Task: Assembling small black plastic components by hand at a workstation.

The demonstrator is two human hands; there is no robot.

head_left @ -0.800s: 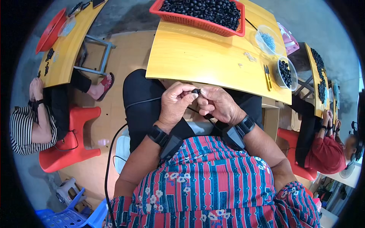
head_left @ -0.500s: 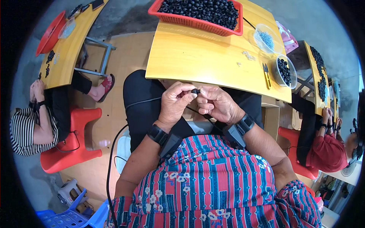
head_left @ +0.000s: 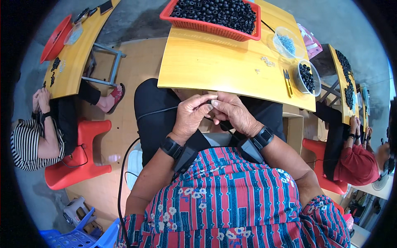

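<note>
My left hand and my right hand meet just off the table's near edge, above my lap. Thumb and fingertips of the left are pinched on a small black part, mostly covered by the fingers. The right hand's thumb and finger press against its other side. On the table a red plastic basket holds many black ring-shaped parts. Toward the right stands a clear tub of similar black parts. Yellow-handled thread snips lie beside it.
Behind that tub sits a clear bowl of small pale bits; a few more bits lie loose. Black cables run by my left arm and across my lap. One person sits at a table on the left, another on the right.
The right hand has turned, its thumb now over the small black part, which shows less than before. Both hands stay close together in nearly the same place.
</note>
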